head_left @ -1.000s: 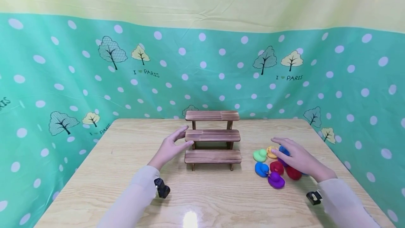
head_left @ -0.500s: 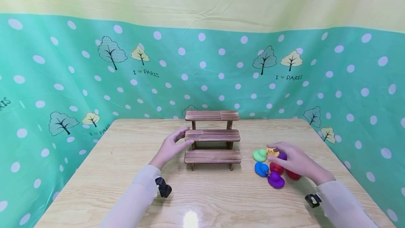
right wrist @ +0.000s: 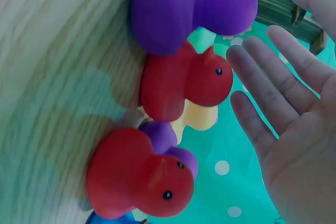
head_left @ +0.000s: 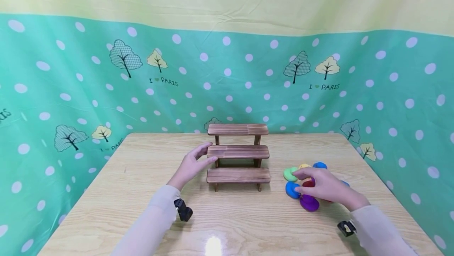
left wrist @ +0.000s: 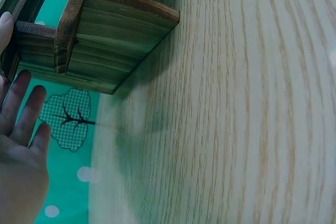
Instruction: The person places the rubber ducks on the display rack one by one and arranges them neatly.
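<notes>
Starting at the left, we have the left grip, a bare hand with thumb and fingers apart, at the left end of the middle board of a three-tiered brown wooden rack; we cannot tell whether it touches the wood. The rack stands upright on the pale wood-grained worktop; we judge it stiff and fairly light, best steadied by a board's end. Right of it, well apart, the small toy ducks cluster on the worktop: a smooth light-green duck, a glossy blue duck just nearer us, a rounded purple duck and, clearest from the right wrist, a matt red duck. Over them reaches the right grip, fingers and thumb spread and clamped on nothing, its tips by the green and blue ducks; we cannot settle whether they touch. We expect the ducks to be light, slightly soft, hard to break, but apt to roll or slip on their curves. We would pinch one across the sides of its body, minding its close neighbours.
</notes>
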A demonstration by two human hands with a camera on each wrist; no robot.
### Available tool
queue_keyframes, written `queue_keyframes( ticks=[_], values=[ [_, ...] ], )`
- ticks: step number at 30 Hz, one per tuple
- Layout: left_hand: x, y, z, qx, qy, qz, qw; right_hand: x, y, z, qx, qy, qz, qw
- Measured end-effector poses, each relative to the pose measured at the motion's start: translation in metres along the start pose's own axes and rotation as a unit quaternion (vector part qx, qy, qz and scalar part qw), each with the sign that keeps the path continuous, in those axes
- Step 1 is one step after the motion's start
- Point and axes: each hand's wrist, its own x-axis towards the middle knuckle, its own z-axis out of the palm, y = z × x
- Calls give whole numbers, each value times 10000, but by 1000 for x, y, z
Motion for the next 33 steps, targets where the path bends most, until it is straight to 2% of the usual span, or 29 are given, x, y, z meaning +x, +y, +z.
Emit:
queue_keyframes(
  ticks=[5, 12, 14, 19, 22, 33],
  values=[
    [0, 5, 0, -9, 5, -72, 10000, 2, -5, 3, 14, -202, -86, 9998],
    [-9, 29, -1, 16, -58, -154, 9999, 4, -4, 12, -268, -289, -191, 9990],
    [-9, 27, -2, 4, -74, -166, 9998, 4, -4, 14, -336, -295, -195, 9988],
    [0, 7, -1, -59, -40, -133, 9999, 5, -2, 17, -432, -269, -247, 9984],
    [2, 1, -1, -77, -33, -82, 9999, 5, -3, 19, -542, -244, -210, 9980],
    [1, 2, -3, -24, -71, -96, 9999, 7, -3, 27, -878, -100, 6, 9961]
  ],
)
